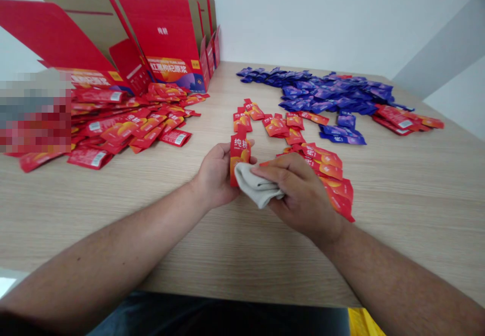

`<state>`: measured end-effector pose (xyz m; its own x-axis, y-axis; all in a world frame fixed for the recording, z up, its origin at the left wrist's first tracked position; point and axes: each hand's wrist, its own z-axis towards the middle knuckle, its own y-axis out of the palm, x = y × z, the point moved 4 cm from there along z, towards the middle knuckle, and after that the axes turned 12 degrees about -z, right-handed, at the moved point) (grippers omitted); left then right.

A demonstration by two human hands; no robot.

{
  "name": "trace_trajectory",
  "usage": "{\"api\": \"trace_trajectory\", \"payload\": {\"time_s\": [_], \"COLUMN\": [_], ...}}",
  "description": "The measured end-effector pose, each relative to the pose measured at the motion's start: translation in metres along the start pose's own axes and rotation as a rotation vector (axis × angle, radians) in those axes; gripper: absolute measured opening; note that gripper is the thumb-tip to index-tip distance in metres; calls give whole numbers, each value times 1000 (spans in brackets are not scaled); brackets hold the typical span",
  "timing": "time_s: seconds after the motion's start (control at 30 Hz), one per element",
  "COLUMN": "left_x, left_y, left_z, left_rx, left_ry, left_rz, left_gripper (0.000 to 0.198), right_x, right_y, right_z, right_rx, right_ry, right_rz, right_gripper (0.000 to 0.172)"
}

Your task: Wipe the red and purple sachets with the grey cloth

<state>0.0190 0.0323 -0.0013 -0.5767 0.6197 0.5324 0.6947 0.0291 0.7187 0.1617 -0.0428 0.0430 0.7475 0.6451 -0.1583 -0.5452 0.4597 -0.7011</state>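
At the near edge of the table you have your dark clothing (215,316) and, off to the right, a yellow item (361,323). Your forearms reach forward across the light wood-grain table (379,225) and your hands meet near its middle, close together. Your left hand (217,174) is closed around a red sachet (239,159), which stands upright against the palm with its printed face toward you. Your right hand (299,194) is clamped on a folded pale grey cloth (257,187), pressing it against the lower part of that sachet.

Just beyond and right of your right hand, a loose overlapping line of red sachets (333,174) runs away from you, and it continues as a scattered group of red-and-orange sachets (273,126) farther out.

To your left lies a large heap of red sachets (129,129), partly hidden at its left end by a pixelated patch (34,113). Behind that heap stand opened red cardboard cartons (162,33), against the far edge of the table. To the far right sits a broad spread of purple-blue sachets (326,93), with a smaller cluster of red sachets (401,118) at its right side. A white wall (303,22) rises behind the table.
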Motion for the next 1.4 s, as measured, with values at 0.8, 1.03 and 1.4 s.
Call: {"api": "trace_trajectory", "payload": {"time_s": [0.8,1.03,1.4], "left_x": [-12,-35,9], "left_y": [2,7,-5], "left_z": [8,1,13], "left_rx": [97,-11,120], "left_ry": [1,-88,99], "left_rz": [-21,26,-43], "left_gripper": [36,26,30], "right_x": [-7,38,-13], "right_y": [21,2,23], "right_z": [-3,6,-6], "right_rx": [-468,-32,-383], "right_ry": [-300,72,-267], "right_rz": [-73,-302,-32], "right_gripper": [20,29,23]}}
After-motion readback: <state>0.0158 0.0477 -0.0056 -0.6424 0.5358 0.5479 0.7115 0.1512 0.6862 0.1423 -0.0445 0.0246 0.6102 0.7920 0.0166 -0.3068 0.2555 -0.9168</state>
